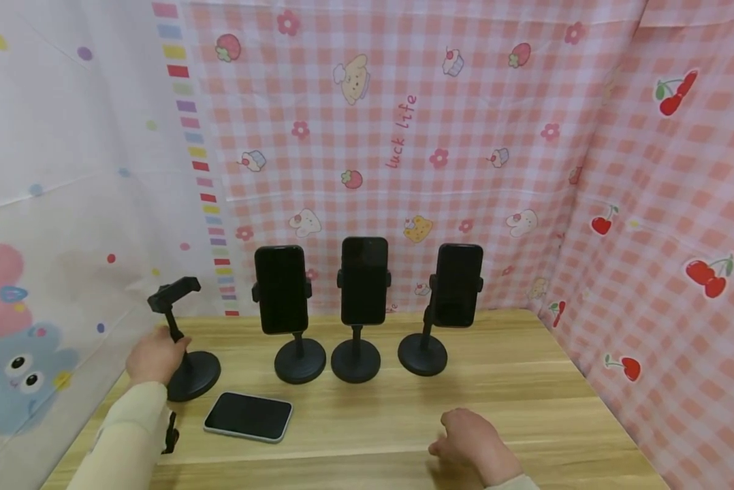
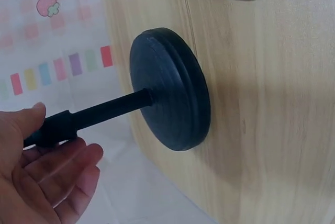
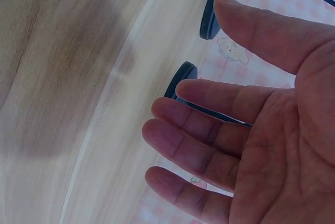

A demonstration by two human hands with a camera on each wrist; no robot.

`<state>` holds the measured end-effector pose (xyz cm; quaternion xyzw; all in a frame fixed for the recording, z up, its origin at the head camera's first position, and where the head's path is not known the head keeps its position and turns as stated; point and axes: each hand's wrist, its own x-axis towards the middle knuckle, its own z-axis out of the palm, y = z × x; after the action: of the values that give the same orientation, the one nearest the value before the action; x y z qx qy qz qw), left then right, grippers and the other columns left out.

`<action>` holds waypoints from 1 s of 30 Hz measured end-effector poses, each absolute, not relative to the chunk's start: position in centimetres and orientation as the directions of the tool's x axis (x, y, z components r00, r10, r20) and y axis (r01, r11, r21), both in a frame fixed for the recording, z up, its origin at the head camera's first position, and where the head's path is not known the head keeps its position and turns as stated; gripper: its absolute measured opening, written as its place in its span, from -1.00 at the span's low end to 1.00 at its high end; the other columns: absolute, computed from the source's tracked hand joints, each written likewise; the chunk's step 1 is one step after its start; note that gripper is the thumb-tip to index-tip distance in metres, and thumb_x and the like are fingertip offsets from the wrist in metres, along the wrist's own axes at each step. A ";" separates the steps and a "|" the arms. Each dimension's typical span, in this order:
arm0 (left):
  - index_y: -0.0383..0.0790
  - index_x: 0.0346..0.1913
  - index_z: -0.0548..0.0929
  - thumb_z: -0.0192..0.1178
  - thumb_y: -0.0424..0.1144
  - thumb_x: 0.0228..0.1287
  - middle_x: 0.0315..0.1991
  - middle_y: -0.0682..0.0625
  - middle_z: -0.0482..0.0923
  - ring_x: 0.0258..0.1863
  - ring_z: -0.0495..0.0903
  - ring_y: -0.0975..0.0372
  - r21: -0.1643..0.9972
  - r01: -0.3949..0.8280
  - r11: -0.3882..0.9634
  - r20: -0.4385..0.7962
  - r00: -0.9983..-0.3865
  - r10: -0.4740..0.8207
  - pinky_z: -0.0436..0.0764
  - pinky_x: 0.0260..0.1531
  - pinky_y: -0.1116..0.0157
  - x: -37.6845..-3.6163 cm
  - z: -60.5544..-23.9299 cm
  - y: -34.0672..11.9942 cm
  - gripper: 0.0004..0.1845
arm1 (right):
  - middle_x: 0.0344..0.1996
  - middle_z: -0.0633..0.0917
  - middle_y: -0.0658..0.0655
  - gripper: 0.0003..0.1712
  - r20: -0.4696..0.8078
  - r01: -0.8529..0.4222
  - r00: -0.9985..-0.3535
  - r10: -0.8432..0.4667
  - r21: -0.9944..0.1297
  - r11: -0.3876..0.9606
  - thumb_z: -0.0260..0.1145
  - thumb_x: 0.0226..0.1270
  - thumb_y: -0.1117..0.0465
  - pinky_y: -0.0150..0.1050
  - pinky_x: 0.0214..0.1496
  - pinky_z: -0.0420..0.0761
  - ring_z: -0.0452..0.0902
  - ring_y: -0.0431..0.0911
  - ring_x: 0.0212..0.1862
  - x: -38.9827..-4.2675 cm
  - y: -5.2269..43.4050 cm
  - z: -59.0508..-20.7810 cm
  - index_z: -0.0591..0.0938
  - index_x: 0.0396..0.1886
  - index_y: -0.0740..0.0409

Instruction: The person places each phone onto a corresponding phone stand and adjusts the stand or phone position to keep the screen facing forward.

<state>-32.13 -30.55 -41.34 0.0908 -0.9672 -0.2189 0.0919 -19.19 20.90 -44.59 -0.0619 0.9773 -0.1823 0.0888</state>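
By the left hand (image 1: pixel 156 354), the stem (image 2: pixel 112 109) of a black phone stand (image 1: pixel 198 376) is being pinched between thumb and fingers, at the left side of the desk (image 1: pixel 355 442). Near the stand's base (image 2: pixel 170 90), a loose phone (image 1: pixel 248 416) is being borne flat, screen up. Farther right, three upright phones (image 1: pixel 364 281) are being held by three other stands (image 1: pixel 356 361). Over the desk, the right hand (image 1: pixel 472 439) is being held with fingers spread.

Left grip (image 1: pixel 154 357) curled, right grip (image 1: pixel 471 439) loose
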 end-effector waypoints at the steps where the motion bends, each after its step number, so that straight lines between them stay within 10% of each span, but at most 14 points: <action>1: -0.58 -0.10 0.51 0.09 -0.13 0.45 -0.21 -0.47 0.56 -0.25 0.58 -0.31 0.448 -0.142 0.883 0.139 -0.964 -0.226 0.55 -0.35 -0.17 -32.1 -41.4 -30.6 -0.57 | -0.15 0.68 0.30 -0.48 -0.152 -0.088 -0.976 -0.153 -0.368 0.926 0.53 0.06 0.12 0.15 0.10 0.51 0.58 0.24 -0.02 -19.2 20.9 -44.6 0.65 -0.10 0.43; 30: -0.53 -0.12 0.50 0.08 -0.24 0.46 -0.26 -0.45 0.56 -0.27 0.58 -0.30 0.448 -0.061 0.892 0.205 -0.964 -0.169 0.55 -0.36 -0.19 -31.9 -41.8 -28.6 -0.69 | -0.16 0.68 0.29 -0.49 -0.128 -0.108 -0.978 -0.164 -0.363 0.926 0.52 0.07 0.10 0.16 0.10 0.50 0.59 0.23 -0.04 -19.2 20.7 -44.5 0.65 -0.11 0.41</action>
<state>-31.88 -28.64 -41.83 0.0597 -0.9652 -0.2246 0.1202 -19.23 20.66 -44.50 -0.0694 0.9781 -0.1799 0.0782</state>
